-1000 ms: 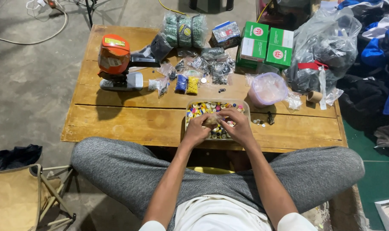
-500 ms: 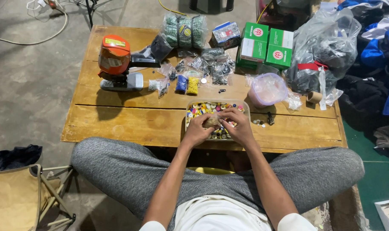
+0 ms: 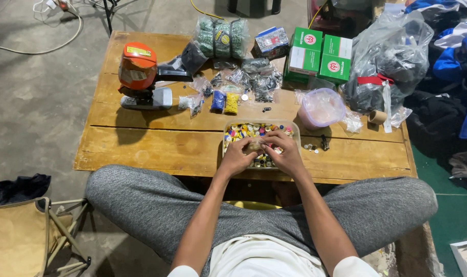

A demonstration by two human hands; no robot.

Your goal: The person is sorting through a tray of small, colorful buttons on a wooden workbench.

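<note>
Two hands, one piece: a small tan item point(image 3: 255, 145) is pinched between both sets of fingertips, held just above the clear tray point(image 3: 226, 139) of mixed coloured buttons and caps at the near edge of the wooden table point(image 3: 156, 149).
Left hand point(image 3: 237, 156): fingers curled closed on the piece's left end, heel resting at the tray's rim.
Right hand point(image 3: 284, 153): fingers bent over the piece from the right, closed on it; exactly what they are doing to it is too small to tell.
Doing it well: keeping the work low over the tray seems wise, so anything that slips falls back among the buttons and not onto the floor; a light, steady pinch should serve better than force.
Around the tray: loose small parts point(image 3: 311, 147) just beside it on the right, a lidded plastic tub point(image 3: 321, 106) behind, small filled bags point(image 3: 224, 101) mid-table.
Far edge: an orange power tool point(image 3: 138, 69) to the left, green boxes point(image 3: 320, 54) to the right.
</note>
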